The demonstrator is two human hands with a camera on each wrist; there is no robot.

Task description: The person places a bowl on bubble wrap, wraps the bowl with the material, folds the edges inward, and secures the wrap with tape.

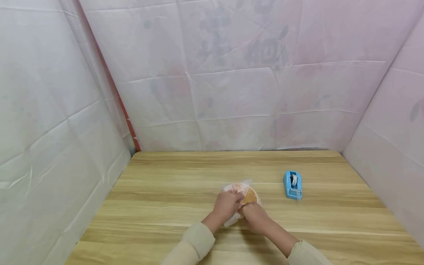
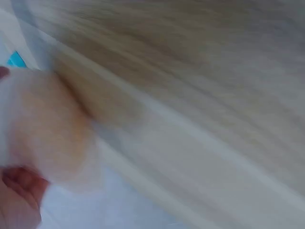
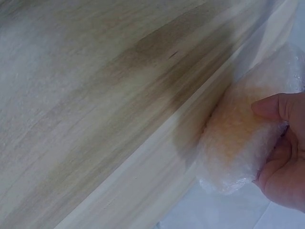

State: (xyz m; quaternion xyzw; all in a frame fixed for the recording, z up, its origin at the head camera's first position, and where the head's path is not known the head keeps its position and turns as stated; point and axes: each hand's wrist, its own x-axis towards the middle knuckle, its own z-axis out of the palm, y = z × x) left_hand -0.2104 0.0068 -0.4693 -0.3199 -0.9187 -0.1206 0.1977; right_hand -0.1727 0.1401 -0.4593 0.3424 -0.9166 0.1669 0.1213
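A roundish orange item (image 1: 250,197) sits inside clear bubble wrap (image 1: 228,222), low over the wooden table in the head view. My left hand (image 1: 226,206) grips the bundle from its left side, with fingers bent over the wrap. From the near right, my right hand (image 1: 256,217) holds the same bundle. Close up in the right wrist view, the right thumb (image 3: 269,106) presses the top of the wrap while curled fingers lie below. Blur softens the left wrist view, where the wrapped bundle (image 2: 57,129) shows beside bent fingers. What the orange item is, I cannot tell.
To the right of the hands, a blue tape dispenser (image 1: 293,186) with a roll of tape stands on the wooden table (image 1: 165,184). Pale printed sheets (image 1: 232,92) hang behind the table and on both sides.
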